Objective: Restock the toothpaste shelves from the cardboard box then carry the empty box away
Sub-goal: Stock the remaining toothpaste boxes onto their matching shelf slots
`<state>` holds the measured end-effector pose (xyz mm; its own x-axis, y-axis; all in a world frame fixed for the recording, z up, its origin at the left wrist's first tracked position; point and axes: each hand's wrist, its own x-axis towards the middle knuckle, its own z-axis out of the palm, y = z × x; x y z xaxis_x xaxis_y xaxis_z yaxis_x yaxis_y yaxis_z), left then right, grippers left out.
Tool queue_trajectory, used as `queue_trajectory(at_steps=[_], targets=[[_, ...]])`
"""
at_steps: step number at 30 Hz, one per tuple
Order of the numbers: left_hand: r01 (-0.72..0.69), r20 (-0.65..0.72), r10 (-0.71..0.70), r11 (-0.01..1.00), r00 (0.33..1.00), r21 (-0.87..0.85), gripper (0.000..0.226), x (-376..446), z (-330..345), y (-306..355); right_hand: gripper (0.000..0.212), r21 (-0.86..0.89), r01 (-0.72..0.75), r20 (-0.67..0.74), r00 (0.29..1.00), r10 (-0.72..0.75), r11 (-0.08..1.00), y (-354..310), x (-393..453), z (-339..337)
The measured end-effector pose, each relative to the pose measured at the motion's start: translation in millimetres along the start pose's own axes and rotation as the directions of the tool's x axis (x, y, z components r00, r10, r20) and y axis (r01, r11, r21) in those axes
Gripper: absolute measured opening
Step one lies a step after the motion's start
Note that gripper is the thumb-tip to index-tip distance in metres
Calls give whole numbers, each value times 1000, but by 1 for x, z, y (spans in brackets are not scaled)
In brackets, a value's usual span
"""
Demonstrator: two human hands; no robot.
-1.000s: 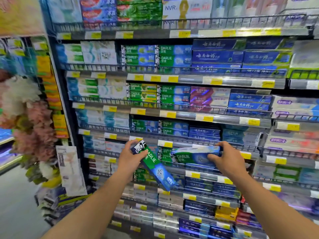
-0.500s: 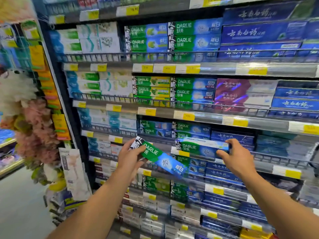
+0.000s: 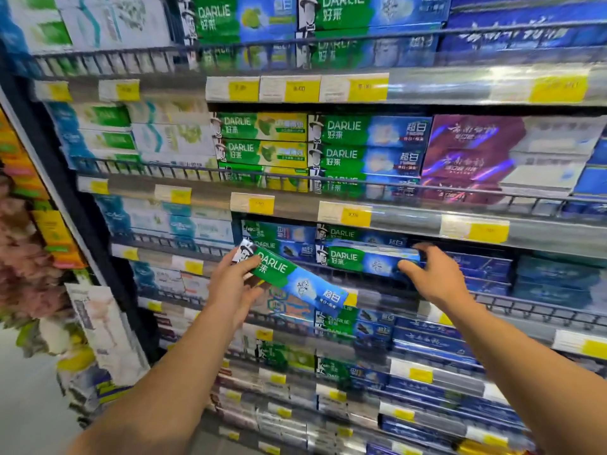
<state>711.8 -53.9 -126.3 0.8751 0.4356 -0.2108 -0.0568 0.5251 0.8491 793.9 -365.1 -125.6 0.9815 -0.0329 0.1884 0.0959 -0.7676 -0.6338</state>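
Observation:
My left hand (image 3: pixel 235 287) grips one end of a green and blue Darlie toothpaste box (image 3: pixel 292 279), held tilted in front of the shelves. My right hand (image 3: pixel 433 275) holds the right end of a second Darlie toothpaste box (image 3: pixel 361 261) lying level at the front of a middle shelf (image 3: pixel 404 290), on top of like boxes. The cardboard box is out of sight.
Wire-fronted shelves with yellow price tags (image 3: pixel 356 215) fill the view, packed with green, blue and purple toothpaste boxes (image 3: pixel 473 156). A dark upright post (image 3: pixel 82 205) bounds the shelves on the left. Pink and white bath puffs (image 3: pixel 23 251) hang further left above grey floor (image 3: pixel 29 405).
The camera has come closer to the shelves. My right hand has slid its box deeper into the shelf row. My left hand has levelled its box somewhat and raised it slightly.

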Motion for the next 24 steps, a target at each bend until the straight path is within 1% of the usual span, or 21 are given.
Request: queue_trajectory(at_steps=[7, 10, 12, 14, 16, 20, 21, 22, 24], targets=[[42, 46, -43, 999, 998, 30, 47, 42, -2, -6, 52, -109, 13, 85, 996, -4, 994, 14, 24, 15], [54, 58, -57, 997, 997, 51, 49, 57, 3, -8, 55, -136, 13, 97, 995, 0, 991, 19, 30, 17], [71, 66, -74, 997, 995, 38, 49, 64, 9, -9, 55, -158, 40, 93, 995, -25, 987, 18, 31, 22], [94, 67, -95, 995, 993, 16, 43, 68, 15, -11, 49, -191, 92, 105, 992, -73, 977, 17, 31, 30], [108, 66, -108, 994, 992, 5, 43, 73, 19, -15, 40, -202, 148, 118, 985, -126, 968, 17, 29, 37], [116, 77, -115, 993, 990, -9, 41, 77, 22, -24, 34, -203, 178, 118, 981, -156, 963, 20, 28, 39], [121, 75, -119, 992, 990, -23, 40, 77, 23, -26, 31, -199, 185, 95, 981, -169, 963, 20, 27, 38], [127, 73, -124, 991, 990, -45, 40, 77, 24, -29, 26, -187, 197, 42, 980, -192, 963, 19, 23, 38], [138, 90, -129, 985, 988, -100, 44, 78, 28, -34, 15, -119, 232, -104, 964, -244, 965, 12, 11, 38]])
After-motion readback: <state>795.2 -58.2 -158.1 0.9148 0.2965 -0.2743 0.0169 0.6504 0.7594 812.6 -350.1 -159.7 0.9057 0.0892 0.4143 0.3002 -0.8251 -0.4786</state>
